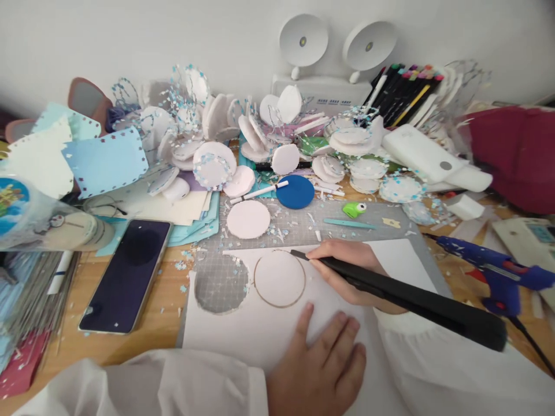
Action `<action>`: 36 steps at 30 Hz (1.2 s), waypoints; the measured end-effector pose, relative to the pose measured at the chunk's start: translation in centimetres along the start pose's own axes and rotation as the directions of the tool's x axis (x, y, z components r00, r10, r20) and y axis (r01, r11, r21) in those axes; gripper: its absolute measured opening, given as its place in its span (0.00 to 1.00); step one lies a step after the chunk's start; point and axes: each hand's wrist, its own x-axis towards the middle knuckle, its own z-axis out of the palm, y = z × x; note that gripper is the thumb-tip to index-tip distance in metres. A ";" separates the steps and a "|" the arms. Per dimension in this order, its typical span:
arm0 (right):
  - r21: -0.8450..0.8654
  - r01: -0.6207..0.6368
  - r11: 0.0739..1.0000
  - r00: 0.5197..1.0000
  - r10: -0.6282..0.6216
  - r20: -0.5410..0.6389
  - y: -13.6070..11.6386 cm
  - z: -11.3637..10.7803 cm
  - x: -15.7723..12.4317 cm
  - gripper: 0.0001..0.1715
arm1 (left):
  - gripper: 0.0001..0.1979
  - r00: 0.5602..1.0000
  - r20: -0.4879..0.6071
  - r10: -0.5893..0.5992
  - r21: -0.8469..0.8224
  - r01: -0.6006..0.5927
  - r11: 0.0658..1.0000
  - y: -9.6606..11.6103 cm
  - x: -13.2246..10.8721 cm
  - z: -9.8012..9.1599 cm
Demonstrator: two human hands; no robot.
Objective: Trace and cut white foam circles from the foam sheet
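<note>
My left hand (pixel 323 361) lies flat with its fingers spread on a white foam-like sheet (pixel 234 332), pressing just below a drawn circle. My right hand (pixel 347 268) is closed around a long black pen-shaped cutter (pixel 403 297), whose slim dark tip touches the sheet at the circle's upper right. The circle (pixel 280 280) has a thin brownish outline. To its left, a round hole with ragged edges shows the grey cutting mat (pixel 221 283) underneath. Beyond the sheet lie a white disc (pixel 248 219) and a blue disc (pixel 295 192).
A phone (pixel 125 277) lies left, near a lidded cup (pixel 56 222). A blue glue gun (pixel 498 268) rests right. White discs (pixel 214 164) with beaded trim crowd the back, before a twin-headed lamp (pixel 325 92). A green punch (pixel 354 209) and tweezers-like teal strip (pixel 351 223) sit on the mat.
</note>
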 end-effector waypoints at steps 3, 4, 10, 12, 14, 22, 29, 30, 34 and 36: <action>0.002 0.002 1.000 1.000 -0.002 -0.029 -0.2 0.2 -0.3 0.10 | 0.16 0.998 0.066 -0.013 0.013 0.013 1.000 0.0 -0.1 -0.5; -0.003 0.003 1.000 0.999 -0.003 -0.039 -0.4 0.3 -0.4 0.10 | 0.16 0.997 0.078 -0.023 0.017 0.022 1.000 0.1 -0.1 -0.6; -0.015 0.002 1.000 0.997 -0.003 -0.073 -0.8 0.7 -0.8 0.10 | 0.17 0.995 0.074 -0.065 -0.006 0.066 0.998 0.6 -0.3 -0.3; 0.003 -0.016 1.000 0.993 0.016 -0.118 -0.9 1.0 -1.1 0.09 | 0.17 0.995 0.067 -0.071 -0.013 0.072 0.997 0.7 -0.4 -0.2; 0.015 -0.063 0.998 0.979 0.065 -0.193 -0.8 1.3 -1.5 0.07 | 0.18 0.994 0.081 -0.068 -0.014 0.069 0.998 0.6 -0.4 -0.2; 0.014 -0.114 0.993 0.947 0.112 -0.300 -0.4 1.9 -2.2 0.04 | 0.19 0.986 0.166 -0.035 -0.046 0.044 0.998 0.2 -0.2 -0.9; 0.028 -0.063 0.998 0.948 0.069 -0.311 -0.4 2.1 -2.1 0.07 | 0.19 0.987 0.154 -0.036 -0.033 0.042 0.999 0.3 -0.2 -0.8; 0.024 -0.058 0.998 0.947 0.063 -0.315 -0.4 2.0 -2.1 0.07 | 0.19 0.987 0.157 -0.029 -0.030 0.035 0.999 0.3 -0.2 -0.8; -0.002 -0.027 1.000 0.949 0.025 -0.315 -0.6 1.8 -1.9 0.06 | 0.19 0.987 0.156 -0.029 -0.035 0.035 0.999 0.2 -0.1 -0.8; -0.002 -0.007 1.000 0.952 0.007 -0.306 -0.7 1.8 -1.7 0.06 | 0.20 0.987 0.156 -0.031 -0.035 0.037 0.999 0.1 -0.1 -0.9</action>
